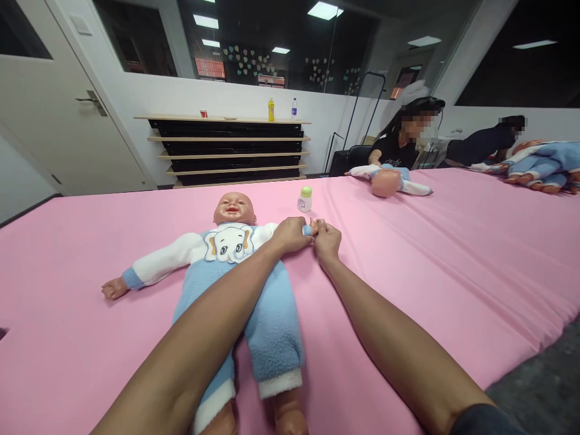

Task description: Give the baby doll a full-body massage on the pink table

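A baby doll [234,208] in a blue and white fleece suit with an elephant face lies on its back on the pink mat [376,260]. Its arm on the left side is stretched out flat. Across the doll's body reaches my left hand [291,235], closed around the other sleeve near its blue cuff [307,230]. My right hand [327,240] pinches the doll's small hand [314,224] just beyond that cuff. Behind my hands stands a small white bottle [305,201] with a green cap, touched by neither.
Across the mat at the right, a person [399,136] sits by another doll [386,182]. More dolls [544,166] are piled at the far right, near a second person [480,142] leaning over. Behind the mat, a stack of boards [226,139] carries a yellow bottle [270,110] and a clear bottle [294,109].
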{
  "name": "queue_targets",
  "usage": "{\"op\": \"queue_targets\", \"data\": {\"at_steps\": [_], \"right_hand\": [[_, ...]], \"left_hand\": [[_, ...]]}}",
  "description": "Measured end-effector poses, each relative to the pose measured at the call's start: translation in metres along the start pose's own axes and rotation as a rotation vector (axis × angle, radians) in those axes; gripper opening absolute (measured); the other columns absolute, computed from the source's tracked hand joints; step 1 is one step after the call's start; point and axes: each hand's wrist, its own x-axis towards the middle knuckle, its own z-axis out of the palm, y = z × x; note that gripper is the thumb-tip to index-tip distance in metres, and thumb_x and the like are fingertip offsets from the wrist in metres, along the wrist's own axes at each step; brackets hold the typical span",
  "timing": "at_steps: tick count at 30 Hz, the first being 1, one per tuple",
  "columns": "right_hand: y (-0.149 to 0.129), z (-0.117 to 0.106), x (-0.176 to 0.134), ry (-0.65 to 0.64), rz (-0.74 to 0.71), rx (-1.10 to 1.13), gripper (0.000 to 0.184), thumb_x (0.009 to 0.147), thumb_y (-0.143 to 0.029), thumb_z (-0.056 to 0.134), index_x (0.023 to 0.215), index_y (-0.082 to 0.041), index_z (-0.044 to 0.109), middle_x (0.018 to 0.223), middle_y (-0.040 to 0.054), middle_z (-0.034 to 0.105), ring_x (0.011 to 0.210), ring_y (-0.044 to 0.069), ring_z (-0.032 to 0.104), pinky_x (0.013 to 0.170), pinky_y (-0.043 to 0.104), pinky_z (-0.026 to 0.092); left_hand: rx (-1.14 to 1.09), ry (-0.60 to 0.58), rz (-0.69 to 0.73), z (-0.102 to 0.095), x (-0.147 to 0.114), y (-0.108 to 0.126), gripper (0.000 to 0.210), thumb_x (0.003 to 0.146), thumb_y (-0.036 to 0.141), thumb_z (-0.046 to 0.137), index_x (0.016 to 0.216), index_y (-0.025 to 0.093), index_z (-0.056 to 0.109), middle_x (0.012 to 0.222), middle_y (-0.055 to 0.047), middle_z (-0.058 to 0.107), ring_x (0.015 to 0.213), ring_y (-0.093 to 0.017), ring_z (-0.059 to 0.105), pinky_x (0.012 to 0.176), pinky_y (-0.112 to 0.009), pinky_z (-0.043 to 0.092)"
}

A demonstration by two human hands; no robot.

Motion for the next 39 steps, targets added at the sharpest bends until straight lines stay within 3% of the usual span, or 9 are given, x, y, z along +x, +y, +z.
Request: {"op": "queue_targets", "data": {"at_steps": [7, 11, 19, 26, 29, 32, 34, 36, 39], "right_hand": [[-0.002, -0.002, -0.002, 0.051, -0.042, -0.025, 0.042, 0.088, -0.053, 0.053, 0.086, -0.016, 0.072, 0.081, 0.0058, 0.072, 0.073, 0.017, 0.064, 0.067, 0.027, 0.049], [0.001, 0.0, 0.001, 0.047, -0.03, -0.021, 0.041, 0.08, -0.05, 0.065, 0.1, -0.015, 0.072, 0.093, 0.0078, 0.073, 0.083, 0.02, 0.067, 0.075, 0.03, 0.052], [-0.001, -0.002, 0.0, 0.08, -0.031, -0.279, 0.04, 0.076, -0.044, 0.067, 0.105, -0.016, 0.073, 0.099, 0.0092, 0.073, 0.09, 0.022, 0.066, 0.086, 0.033, 0.05], [0.0, -0.002, 0.001, 0.064, -0.029, -0.326, 0.038, 0.078, -0.044, 0.063, 0.103, -0.016, 0.073, 0.098, 0.0104, 0.072, 0.089, 0.022, 0.064, 0.087, 0.035, 0.048], [0.0, -0.002, 0.001, 0.051, -0.03, -0.337, 0.038, 0.079, -0.041, 0.061, 0.104, -0.014, 0.072, 0.096, 0.0112, 0.072, 0.088, 0.023, 0.064, 0.086, 0.036, 0.048], [0.001, -0.002, 0.0, 0.034, -0.035, -0.342, 0.037, 0.08, -0.036, 0.058, 0.107, -0.014, 0.072, 0.099, 0.0116, 0.072, 0.09, 0.023, 0.064, 0.088, 0.036, 0.047], [0.002, -0.002, 0.0, 0.026, -0.036, -0.341, 0.036, 0.081, -0.034, 0.056, 0.108, -0.015, 0.072, 0.103, 0.0115, 0.072, 0.093, 0.024, 0.064, 0.09, 0.037, 0.047], [0.002, -0.002, -0.001, 0.026, -0.034, -0.337, 0.034, 0.082, -0.034, 0.054, 0.106, -0.016, 0.072, 0.103, 0.0111, 0.072, 0.095, 0.024, 0.064, 0.09, 0.037, 0.047], [-0.001, -0.003, -0.002, 0.047, -0.047, -0.333, 0.036, 0.085, -0.036, 0.05, 0.105, -0.016, 0.072, 0.105, 0.0121, 0.071, 0.097, 0.026, 0.064, 0.091, 0.04, 0.047]], "left_hand": [[0.02, -0.023, 0.023, 0.001, 0.0, -0.001, 0.04, 0.077, 0.052, 0.064, 0.095, 0.017, 0.065, 0.089, -0.009, 0.07, 0.078, -0.024, 0.063, 0.061, -0.03, 0.039], [0.053, -0.066, 0.053, 0.003, 0.001, -0.002, 0.039, 0.075, 0.052, 0.066, 0.094, 0.017, 0.065, 0.09, -0.009, 0.07, 0.081, -0.025, 0.065, 0.064, -0.03, 0.041], [0.131, -0.116, 0.101, 0.003, -0.001, -0.004, 0.055, 0.073, 0.055, 0.067, 0.112, 0.017, 0.062, 0.106, -0.012, 0.069, 0.1, -0.029, 0.065, 0.081, -0.034, 0.047], [0.224, -0.123, 0.1, -0.01, -0.009, 0.007, 0.056, 0.07, 0.05, 0.072, 0.113, 0.016, 0.062, 0.106, -0.016, 0.067, 0.102, -0.034, 0.062, 0.087, -0.041, 0.047], [0.225, -0.103, 0.129, -0.023, -0.019, 0.017, 0.049, 0.079, 0.041, 0.064, 0.122, 0.016, 0.059, 0.112, -0.015, 0.066, 0.107, -0.032, 0.061, 0.09, -0.04, 0.047], [0.186, -0.008, 0.154, -0.046, -0.041, 0.019, 0.045, 0.091, 0.029, 0.048, 0.134, 0.017, 0.052, 0.123, -0.013, 0.063, 0.118, -0.025, 0.057, 0.1, -0.036, 0.043], [0.124, 0.126, 0.155, -0.066, -0.065, 0.008, 0.042, 0.094, 0.025, 0.042, 0.134, 0.017, 0.053, 0.128, -0.011, 0.062, 0.121, -0.022, 0.055, 0.105, -0.034, 0.04], [0.071, 0.292, 0.113, -0.087, -0.098, -0.016, 0.038, 0.095, 0.024, 0.04, 0.128, 0.018, 0.057, 0.128, -0.008, 0.062, 0.121, -0.021, 0.054, 0.107, -0.033, 0.039], [0.114, 0.503, -0.057, -0.114, -0.161, -0.074, 0.035, 0.094, 0.026, 0.038, 0.12, 0.02, 0.06, 0.12, -0.007, 0.065, 0.116, -0.022, 0.056, 0.104, -0.034, 0.041]]}}
